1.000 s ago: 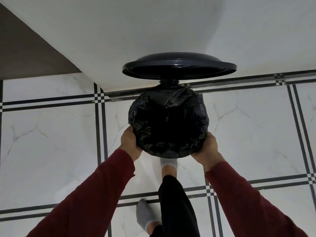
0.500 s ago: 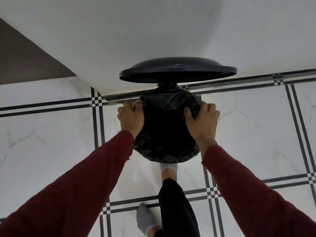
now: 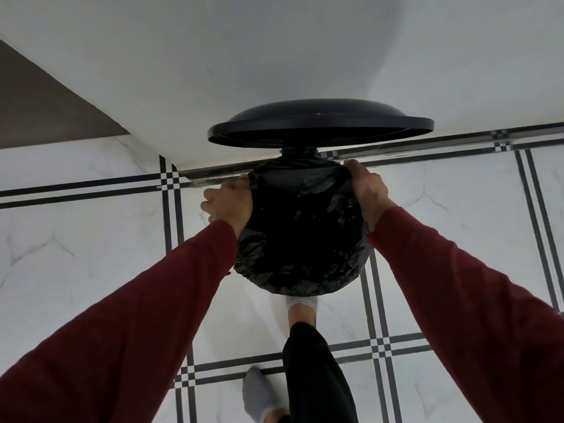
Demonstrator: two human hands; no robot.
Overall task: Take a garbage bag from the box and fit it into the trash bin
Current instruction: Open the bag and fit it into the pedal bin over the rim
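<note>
Both hands, left hand (image 3: 229, 201) and right hand (image 3: 367, 190), seemingly grip the garbage bag (image 3: 300, 236) (lid (image 3: 320, 123) up).

Bag (image 3: 300, 239) lines bin (lid (image 3: 320, 123) raised behind).

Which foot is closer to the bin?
The white-socked foot, just below the bin, at its near edge; the grey-socked foot stands farther back.

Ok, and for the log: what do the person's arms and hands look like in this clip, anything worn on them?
Both arms wear long dark red sleeves, plain and unmarked, reaching the wrists: left sleeve, right sleeve. The left hand and right hand are bare: no gloves are worn, and no rings or watch can be seen.
</note>
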